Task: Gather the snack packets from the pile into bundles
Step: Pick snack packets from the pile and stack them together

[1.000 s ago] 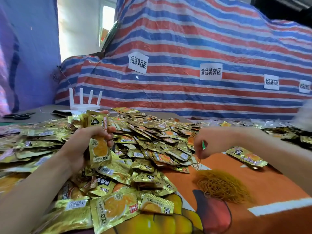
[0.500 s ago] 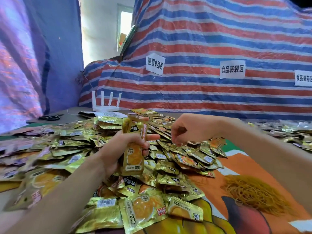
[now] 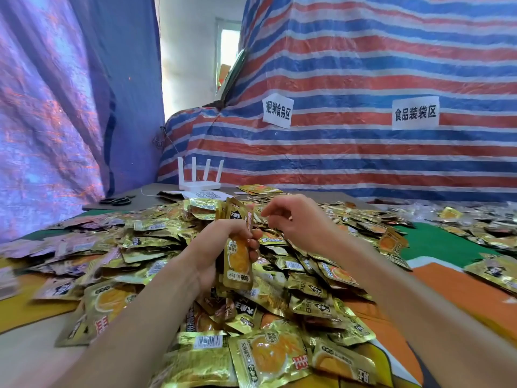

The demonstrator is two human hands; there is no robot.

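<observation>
Head view: you look down along both of your bare forearms onto a table heaped with gold foil snack packets (image 3: 268, 357). The nearest ones lie flat at the bottom edge, and their orange fruit print is easy to see.
Left hand: your left hand (image 3: 215, 247) is curled round a bundle (image 3: 237, 264) of packets. Your thumb and fingertips wrap the front of the bundle about halfway up.
Bundle: it stands upright above the heap with its top edges fanned slightly apart. The front packet faces you.
Right hand: your right hand (image 3: 299, 219) hangs just right of the bundle's top. Its fingers are bent and the tips are drawn together close to the packet edges. You cannot tell whether anything is pinched between them.
Pile: the pile (image 3: 307, 278) spreads under and around both wrists. It is thickest in the middle and thins out toward the left edge.
Cloth: a printed cloth (image 3: 461, 298) in orange and green shows to the right of the pile, with more packets scattered along its right side.
Far edge: a white router (image 3: 199, 184) with four upright antennas stands behind the pile. A printed sheet (image 3: 207, 195) lies just in front of the router, and scissors (image 3: 117, 201) lie well to the left.
Backdrop: a red, white and blue striped tarp (image 3: 363, 152) rises behind the table and carries two white paper signs (image 3: 277, 112). Purple-blue sheeting (image 3: 56, 107) hangs on the left.
</observation>
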